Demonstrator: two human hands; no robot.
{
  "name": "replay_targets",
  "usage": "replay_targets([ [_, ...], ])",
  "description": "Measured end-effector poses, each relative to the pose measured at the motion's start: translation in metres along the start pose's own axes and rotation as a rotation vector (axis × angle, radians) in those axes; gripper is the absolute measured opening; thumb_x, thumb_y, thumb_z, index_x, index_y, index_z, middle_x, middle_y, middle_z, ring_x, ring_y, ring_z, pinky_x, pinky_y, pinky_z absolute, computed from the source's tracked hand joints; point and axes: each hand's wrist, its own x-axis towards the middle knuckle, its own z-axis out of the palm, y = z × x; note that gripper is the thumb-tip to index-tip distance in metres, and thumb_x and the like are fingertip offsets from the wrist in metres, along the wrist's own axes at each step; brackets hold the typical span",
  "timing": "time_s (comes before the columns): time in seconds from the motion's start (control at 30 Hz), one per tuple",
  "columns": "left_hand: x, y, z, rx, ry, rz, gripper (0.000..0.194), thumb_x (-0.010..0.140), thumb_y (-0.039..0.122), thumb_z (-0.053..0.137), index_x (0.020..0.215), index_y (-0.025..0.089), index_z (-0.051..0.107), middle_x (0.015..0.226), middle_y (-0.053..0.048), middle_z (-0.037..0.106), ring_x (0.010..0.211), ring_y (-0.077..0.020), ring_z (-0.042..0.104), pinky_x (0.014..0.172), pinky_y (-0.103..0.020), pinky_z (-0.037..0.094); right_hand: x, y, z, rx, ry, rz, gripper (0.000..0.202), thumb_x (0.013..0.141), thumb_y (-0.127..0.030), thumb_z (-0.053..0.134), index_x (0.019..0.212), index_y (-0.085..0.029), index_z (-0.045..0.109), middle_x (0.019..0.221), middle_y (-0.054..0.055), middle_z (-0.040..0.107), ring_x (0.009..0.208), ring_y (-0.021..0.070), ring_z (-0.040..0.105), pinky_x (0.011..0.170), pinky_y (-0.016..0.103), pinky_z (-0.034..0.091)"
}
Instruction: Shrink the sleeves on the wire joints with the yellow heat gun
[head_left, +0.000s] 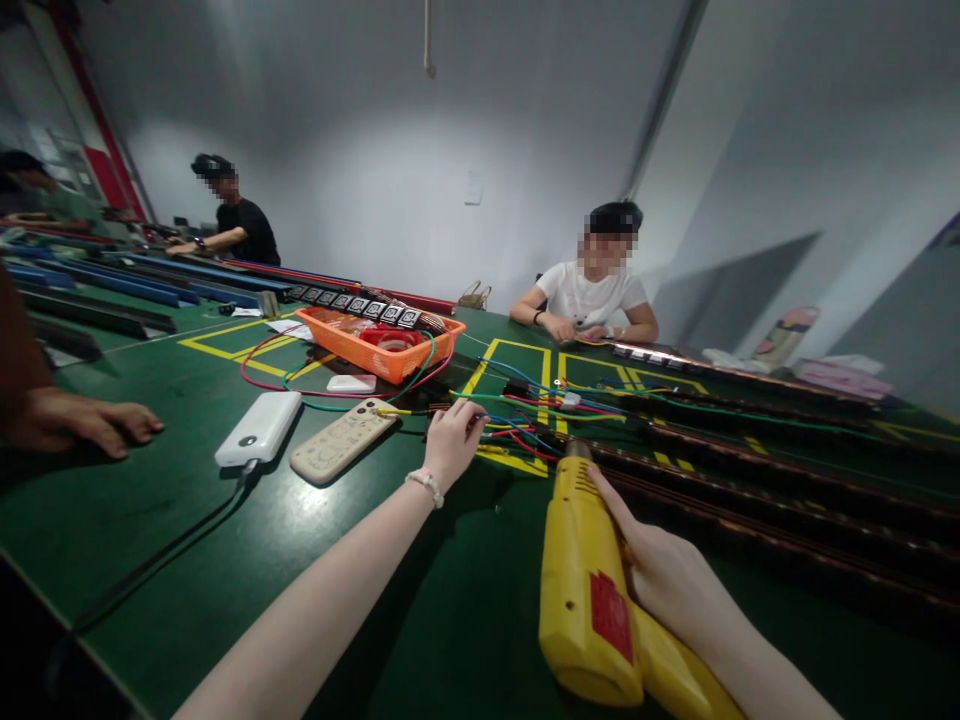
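Observation:
My right hand [671, 565] is wrapped round a yellow heat gun [581, 580], whose metal nozzle points away from me toward a bundle of coloured wires [525, 432]. Near that nozzle, my left hand [454, 440] has its fingers closed at the wires' left end, apparently pinching some of them; the fingertips partly hide what they hold. The wires run into long dark strips [720, 500] lying on the green table to the right. Just left of my left hand lies a beige phone case or phone [343, 440] with a yellow-tipped cable beside it.
A white power bank [259, 430] with a black cable lies left. An orange basket [360, 345] stands behind the phone, with green and red wires looped round it. Another person's hand [82, 420] rests on the table at left. A person in white [596, 290] sits opposite.

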Motion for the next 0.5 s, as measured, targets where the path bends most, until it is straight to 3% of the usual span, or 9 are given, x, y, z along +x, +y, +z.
replay_targets([
  [0.2, -0.001, 0.000, 0.001, 0.030, 0.016, -0.061, 0.019, 0.087, 0.036, 0.044, 0.085, 0.020, 0.055, 0.077, 0.001, 0.062, 0.073, -0.0111, 0.055, 0.075, -0.026, 0.032, -0.017, 0.007, -0.003, 0.062, -0.011, 0.048, 0.079, 0.073, -0.010, 0.039, 0.142, -0.023, 0.004, 0.068, 0.001, 0.064, 0.059, 0.0195, 0.062, 0.053, 0.026, 0.041],
  [0.5, 0.000, -0.003, 0.006, 0.103, 0.033, -0.059, 0.027, 0.086, 0.043, 0.043, 0.081, 0.021, 0.058, 0.054, 0.004, 0.056, 0.055, -0.0114, 0.049, 0.076, -0.026, 0.032, -0.014, 0.005, -0.003, 0.054, -0.040, -0.005, 0.075, 0.074, -0.010, 0.039, 0.142, -0.017, 0.008, 0.072, 0.004, 0.064, 0.060, 0.0180, 0.060, 0.056, 0.025, 0.040],
])
